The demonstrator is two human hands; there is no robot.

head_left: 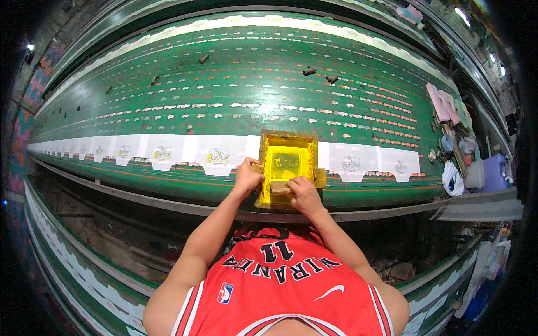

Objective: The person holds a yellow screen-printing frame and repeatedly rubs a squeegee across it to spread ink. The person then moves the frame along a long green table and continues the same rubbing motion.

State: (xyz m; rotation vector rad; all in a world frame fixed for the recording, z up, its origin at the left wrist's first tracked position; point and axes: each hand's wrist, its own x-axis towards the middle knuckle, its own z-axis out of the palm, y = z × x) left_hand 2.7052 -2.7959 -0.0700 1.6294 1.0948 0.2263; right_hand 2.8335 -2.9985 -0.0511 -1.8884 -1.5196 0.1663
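A screen-printing frame (312,147) with yellow ink inside lies across a row of white fabric pieces (218,152) near the table's front edge. My left hand (248,177) is closed on a small block at the frame's left side. Inside the frame's near end, my right hand (304,194) grips a wooden squeegee (281,187), which rests on the yellow mesh. Printed cartoon figures show on the fabric to both sides, some with yellow in them on the left. Whatever fabric lies beneath the frame is mostly hidden; a faint figure shows through the mesh.
The long green table (224,123) carries rows of small coloured prints and several dark little blocks (309,71). At the right end stand a white plastic bag (453,179), a purple container (495,171) and pink foam pieces (441,103). A rail (168,206) runs along the front edge.
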